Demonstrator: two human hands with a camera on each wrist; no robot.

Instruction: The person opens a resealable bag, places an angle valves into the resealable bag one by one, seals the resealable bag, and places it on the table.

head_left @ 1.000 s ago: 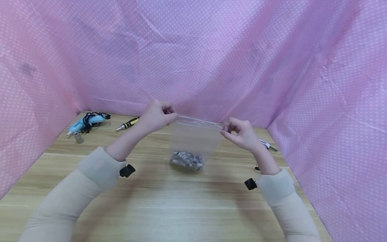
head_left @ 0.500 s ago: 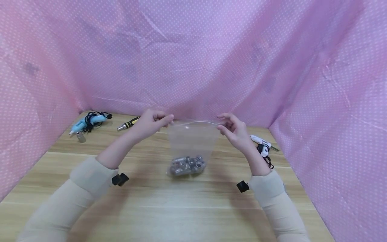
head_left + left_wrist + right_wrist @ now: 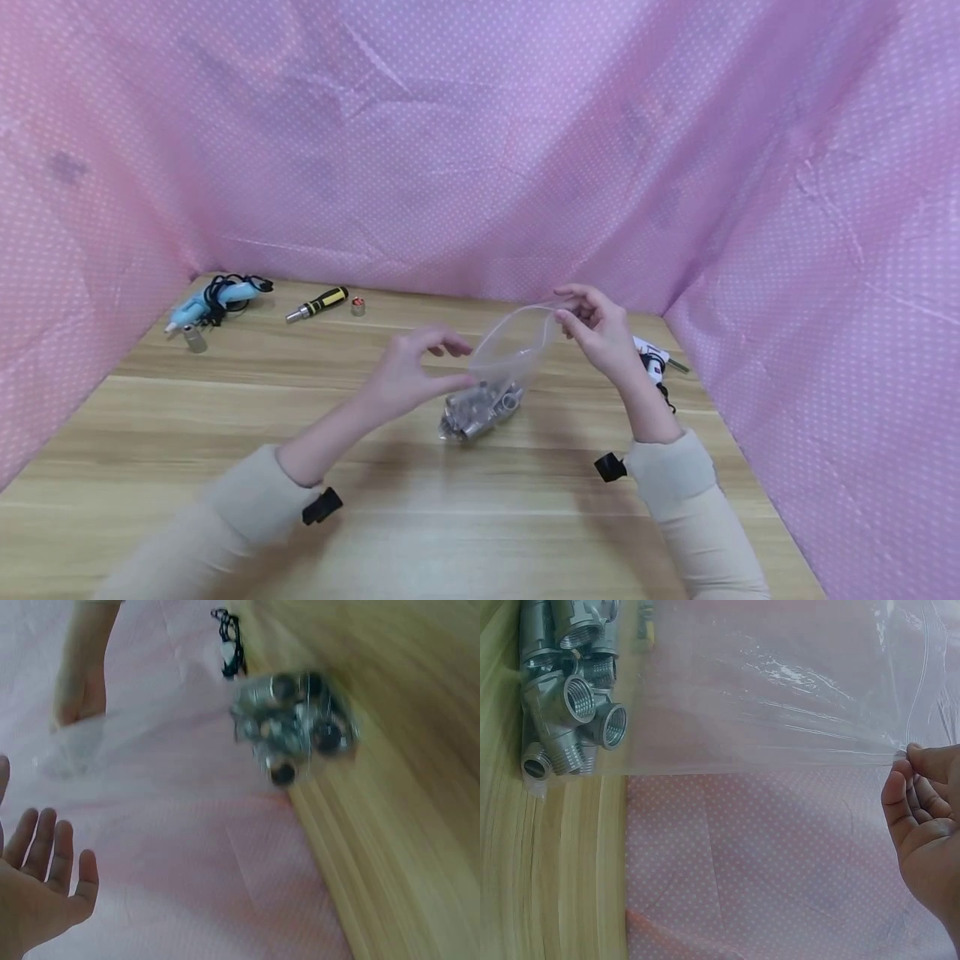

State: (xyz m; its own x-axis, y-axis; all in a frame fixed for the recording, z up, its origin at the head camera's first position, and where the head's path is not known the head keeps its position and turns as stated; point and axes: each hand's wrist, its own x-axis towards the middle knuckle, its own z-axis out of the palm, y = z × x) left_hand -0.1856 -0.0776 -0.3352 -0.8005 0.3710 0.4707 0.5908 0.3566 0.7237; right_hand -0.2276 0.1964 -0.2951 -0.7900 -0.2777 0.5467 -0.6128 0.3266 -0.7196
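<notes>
Since a second ago, let go of the bag's top corner with the left hand (image 3: 408, 379), now lower and nearer, fingers spread and empty just beside the clear zip bag (image 3: 510, 350), while the bag has tipped rightward. Hanging mid-table by one top corner pinched in the right hand (image 3: 600, 333), mouth apparently unsealed, metal pipe fittings (image 3: 480, 408) bunched at its bottom on the wooden table (image 3: 450, 517); filled, then, with closing seemingly left. Farther back, untouched: screwdriver (image 3: 318, 303) and blue glue gun (image 3: 213, 302), far left.
</notes>
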